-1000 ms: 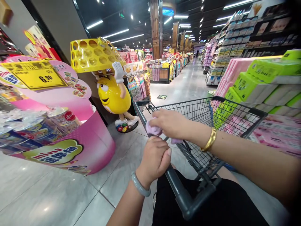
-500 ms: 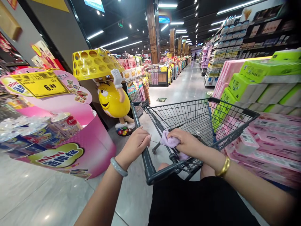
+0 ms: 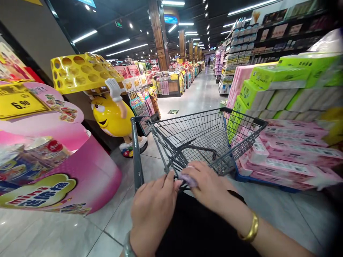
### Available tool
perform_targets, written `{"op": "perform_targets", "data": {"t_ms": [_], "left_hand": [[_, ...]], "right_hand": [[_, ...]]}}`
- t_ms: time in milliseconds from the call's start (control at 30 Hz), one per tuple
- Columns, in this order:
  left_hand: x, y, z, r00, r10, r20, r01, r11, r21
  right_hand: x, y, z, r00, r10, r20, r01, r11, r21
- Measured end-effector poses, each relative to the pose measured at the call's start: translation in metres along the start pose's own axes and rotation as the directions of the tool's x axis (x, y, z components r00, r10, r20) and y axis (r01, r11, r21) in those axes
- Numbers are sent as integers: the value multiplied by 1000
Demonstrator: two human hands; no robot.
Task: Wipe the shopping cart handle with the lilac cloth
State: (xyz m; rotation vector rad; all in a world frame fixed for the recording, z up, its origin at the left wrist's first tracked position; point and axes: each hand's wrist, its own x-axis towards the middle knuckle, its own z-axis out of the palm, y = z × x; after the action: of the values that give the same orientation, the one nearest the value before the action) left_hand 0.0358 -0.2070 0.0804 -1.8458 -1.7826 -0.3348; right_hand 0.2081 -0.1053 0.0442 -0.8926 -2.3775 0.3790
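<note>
A dark grey shopping cart (image 3: 198,132) stands in front of me, its wire basket bare inside. My left hand (image 3: 154,203), with a grey bangle at the wrist, is closed over the near end of the cart's handle (image 3: 137,159) and hides that part. Close beside it, my right hand (image 3: 207,184), wearing a gold bangle, grips a crumpled light purple cloth (image 3: 189,178) by the cart's near frame. The two hands nearly meet at the cloth. Whether the left fingertips touch it I cannot tell.
On the left stand a pink display bin (image 3: 99,175) of packaged cups and a yellow candy mascot (image 3: 112,114). Stacked green packs (image 3: 276,76) and pink packs (image 3: 294,151) border the cart's right. A tiled aisle (image 3: 199,89) runs ahead between shelves.
My right hand has brought the cloth lower and nearer my left hand. My left hand has slid toward the handle's near end. The view has turned slightly right.
</note>
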Motion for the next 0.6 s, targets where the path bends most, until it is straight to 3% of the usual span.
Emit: {"op": "perform_targets", "data": {"t_ms": [133, 300, 467, 533, 600], "left_hand": [[6, -26, 11, 999, 40, -31, -39, 999, 18], [21, -48, 24, 997, 63, -39, -63, 998, 11], [39, -78, 34, 999, 33, -4, -33, 999, -22], [46, -87, 34, 998, 23, 55, -20, 999, -45], [53, -85, 35, 999, -25, 23, 26, 998, -50]], "right_hand": [[-1, 11, 9, 996, 14, -90, -13, 1000, 6], [14, 31, 18, 955, 192, -225, -196, 980, 5], [30, 34, 30, 994, 88, -69, -86, 996, 23], [35, 48, 28, 986, 151, -73, -150, 989, 13], [39, 62, 25, 958, 249, -140, -248, 968, 28]]}}
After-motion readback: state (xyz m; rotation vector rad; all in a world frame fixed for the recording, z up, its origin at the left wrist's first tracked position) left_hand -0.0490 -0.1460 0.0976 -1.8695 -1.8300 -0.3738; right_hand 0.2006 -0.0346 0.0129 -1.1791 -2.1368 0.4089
